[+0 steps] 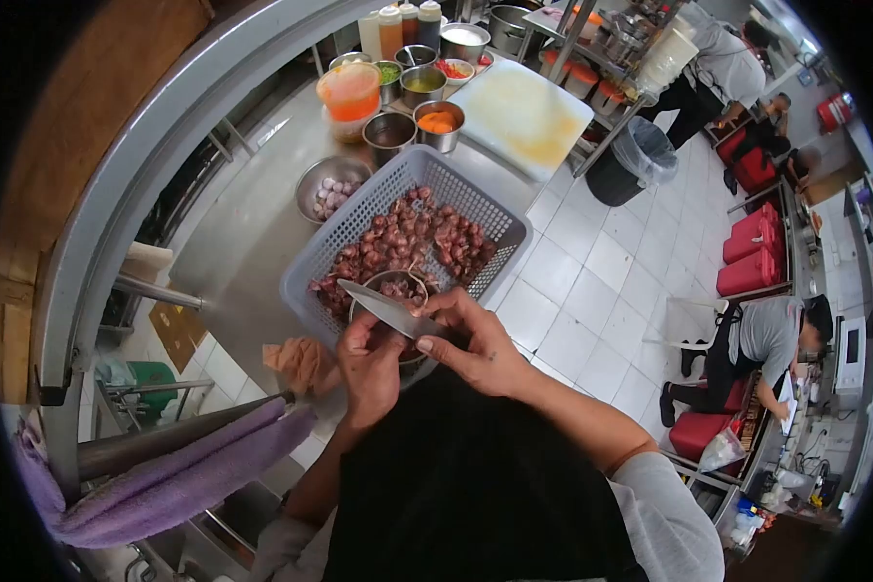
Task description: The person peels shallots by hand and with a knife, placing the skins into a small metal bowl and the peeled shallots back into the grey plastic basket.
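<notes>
- Far left: purple towel (189,466) draped along a rail, below the counter's near left edge.
- Steel counter (238,252): its surface runs as a wide strip from the curved left edge to the basket's wall; side room for my left elbow looks tighter, near rail and towel.
- Crumpled brown material (301,364), just beside the basket's near left corner.
- Steel bowl (306,189) of small pale bulbs, close against the basket's left wall.
- My left hand (371,369): fingers curled at the knife's lower side, over the basket's near end. Cannot tell whether they pinch anything.
- Grey basket (296,281): reddish bulbs (388,238) heaped across the middle and far part, below the rim; its right wall lies along the counter's right edge.
- Round container (355,306) in the near end, more bulbs inside, partly hidden by my hands.
- Knife (383,306): blade slants up and left over the container, tip reaching past its rim.
- My right hand (470,339): closed round the handle, thumb along it.
- White cutting board (514,112), beyond the basket, at the right edge.
- Tiled floor (592,281) right of that edge; black bin (616,179) and a bending person (766,339) well apart from me.
</notes>
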`<state>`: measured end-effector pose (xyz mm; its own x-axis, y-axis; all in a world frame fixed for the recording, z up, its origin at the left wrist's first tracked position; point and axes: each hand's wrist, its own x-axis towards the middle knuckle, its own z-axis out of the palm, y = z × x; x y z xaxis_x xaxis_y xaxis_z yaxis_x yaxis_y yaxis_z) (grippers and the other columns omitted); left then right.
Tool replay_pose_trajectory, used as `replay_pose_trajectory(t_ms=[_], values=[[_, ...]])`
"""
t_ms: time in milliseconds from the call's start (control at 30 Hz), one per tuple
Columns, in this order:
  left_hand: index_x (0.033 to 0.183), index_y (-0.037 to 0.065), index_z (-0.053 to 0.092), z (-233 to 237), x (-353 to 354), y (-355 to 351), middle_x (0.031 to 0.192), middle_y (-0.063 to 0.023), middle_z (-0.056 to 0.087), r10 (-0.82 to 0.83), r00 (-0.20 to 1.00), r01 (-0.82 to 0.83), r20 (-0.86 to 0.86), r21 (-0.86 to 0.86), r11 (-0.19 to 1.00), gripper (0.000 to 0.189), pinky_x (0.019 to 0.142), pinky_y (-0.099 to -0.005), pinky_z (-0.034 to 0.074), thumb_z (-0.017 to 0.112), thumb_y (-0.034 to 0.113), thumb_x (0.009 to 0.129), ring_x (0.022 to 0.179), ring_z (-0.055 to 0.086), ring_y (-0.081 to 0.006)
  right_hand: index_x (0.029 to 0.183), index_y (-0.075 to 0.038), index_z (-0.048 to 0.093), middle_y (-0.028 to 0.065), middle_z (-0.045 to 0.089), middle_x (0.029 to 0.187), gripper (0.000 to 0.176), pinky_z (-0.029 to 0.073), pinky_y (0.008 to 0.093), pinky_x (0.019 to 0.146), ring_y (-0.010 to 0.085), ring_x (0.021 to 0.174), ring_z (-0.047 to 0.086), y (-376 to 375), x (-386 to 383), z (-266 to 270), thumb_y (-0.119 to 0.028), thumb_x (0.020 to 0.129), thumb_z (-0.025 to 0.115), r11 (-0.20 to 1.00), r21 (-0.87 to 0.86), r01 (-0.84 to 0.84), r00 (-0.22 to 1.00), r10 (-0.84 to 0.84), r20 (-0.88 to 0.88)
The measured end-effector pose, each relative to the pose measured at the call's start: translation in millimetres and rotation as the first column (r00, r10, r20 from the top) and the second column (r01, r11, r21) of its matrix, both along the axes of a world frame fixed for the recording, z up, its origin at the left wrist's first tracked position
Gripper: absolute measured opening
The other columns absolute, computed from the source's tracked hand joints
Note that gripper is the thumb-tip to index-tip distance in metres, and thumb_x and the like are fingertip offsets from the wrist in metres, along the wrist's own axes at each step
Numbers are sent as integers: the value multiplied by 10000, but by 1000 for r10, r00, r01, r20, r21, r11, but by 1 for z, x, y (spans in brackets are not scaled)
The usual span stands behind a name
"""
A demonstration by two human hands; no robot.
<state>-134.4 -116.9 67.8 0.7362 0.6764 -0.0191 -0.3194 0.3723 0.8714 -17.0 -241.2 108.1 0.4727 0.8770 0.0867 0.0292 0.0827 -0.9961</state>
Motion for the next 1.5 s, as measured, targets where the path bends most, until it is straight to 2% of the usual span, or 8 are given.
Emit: replay_pose_trajectory(t_ms=[233,333,400,633,800,1000,1300,1500], values=[[1130,-34,640,-1,-6,-4,1094,-104,685,-2,996,4,-90,22,1000,230,874,-285,537,694,16,912,962,662,-162,1095,-99,543,17,559,817,179,385,212,546,68,647,499,-1,15,1,-170,975,656,989,-69,-131,890,87,-448],[1160,-18,628,1,-2,1,1104,-101,678,-74,989,72,-127,-19,997,246,844,-298,539,680,22,923,964,657,-164,1058,-145,540,9,530,759,174,299,214,447,71,529,439,-2,26,-1,-264,983,642,970,44,-241,541,172,-823],[1201,-3,606,0,1,2,1112,-102,668,-121,984,161,132,-355,921,257,827,-310,537,641,24,948,977,650,-175,1060,-146,542,6,526,757,179,301,212,449,69,529,437,-2,26,-5,-267,980,647,968,30,-249,560,169,-811],[1232,28,579,-12,1,12,1177,-109,637,-203,974,224,104,-286,932,258,827,-324,512,591,54,977,1019,621,-203,1084,-127,538,9,545,775,206,315,212,459,71,535,450,-1,27,-12,-260,978,654,983,-88,-161,682,46,-730],[1225,17,582,-7,-8,16,1147,-101,646,-144,972,215,188,-446,869,274,811,-322,528,620,20,953,998,644,-213,1080,-108,524,10,550,787,206,319,217,461,78,537,453,-1,29,-29,-231,979,654,982,-153,-109,737,-24,-676],[1248,9,567,-19,-12,15,1182,-99,646,-125,984,165,129,-379,911,311,834,-321,524,626,1,943,1023,640,-203,1191,-136,529,-9,522,798,272,344,192,510,72,603,461,-8,24,-27,-257,981,652,965,-211,-157,797,-2,-604],[1263,-28,548,-8,-9,5,1200,-149,636,-91,985,130,144,-286,949,344,1035,-404,491,619,-43,926,1135,619,-239,1384,-83,465,-8,547,838,504,396,236,639,63,745,483,-11,1,5,-151,942,699,990,-103,-100,990,88,-112],[1259,23,568,-6,-9,9,1227,-113,614,-121,978,164,168,-277,947,321,1050,-391,463,604,-21,943,1149,593,-212,1397,-85,445,-23,534,889,515,410,222,723,51,830,499,-11,0,21,-112,945,690,978,-166,-126,982,100,-159]])
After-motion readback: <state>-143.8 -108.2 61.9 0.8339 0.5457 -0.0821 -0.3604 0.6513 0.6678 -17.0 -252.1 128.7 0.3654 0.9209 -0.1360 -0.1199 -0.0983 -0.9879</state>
